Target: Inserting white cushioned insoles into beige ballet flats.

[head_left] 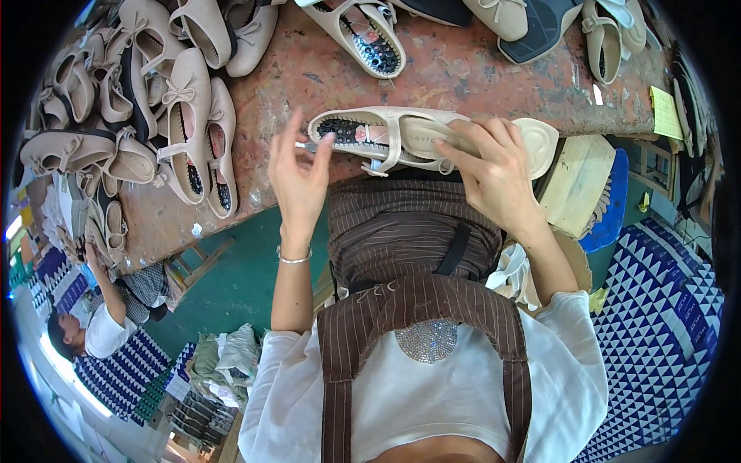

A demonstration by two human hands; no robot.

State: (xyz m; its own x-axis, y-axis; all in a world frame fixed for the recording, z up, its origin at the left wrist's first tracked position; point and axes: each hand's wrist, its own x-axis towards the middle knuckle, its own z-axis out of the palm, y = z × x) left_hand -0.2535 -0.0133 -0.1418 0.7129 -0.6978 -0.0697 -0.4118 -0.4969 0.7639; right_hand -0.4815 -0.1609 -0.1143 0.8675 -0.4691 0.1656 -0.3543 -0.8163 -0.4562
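**Shoe held over bench edge, heaps of shoes around**

Heap of beige strapped shoes (pixel 147 116) fills the far left of the worn reddish bench (pixel 478 81), soles and bows turned every way, some overlapping. Below that heap, at lower left, another person (pixel 100 324) in a white top reaches one arm up toward the bench edge. A small wooden stool (pixel 197 262) stands on the green floor just right of them.

Left hand (pixel 297 181) is raised, fingers loosely spread, thumb and forefinger pinched at the toe end of the beige shoe (pixel 401 139); a small item may sit in that pinch, too small to tell. A thin bracelet (pixel 294 258) circles the wrist.

The beige shoe lies sideways at the near bench edge, above the brown striped apron (pixel 413 231), studded insole showing, strap across the middle.

Right hand (pixel 494 174) grasps the shoe's heel half, fingers laid over it and hiding that part.

More shoes (pixel 370 35) line the bench's far edge. Right of the hand sits a pale wooden block (pixel 575 181) against a blue piece, then a yellow paper note (pixel 665 112) at the far right.
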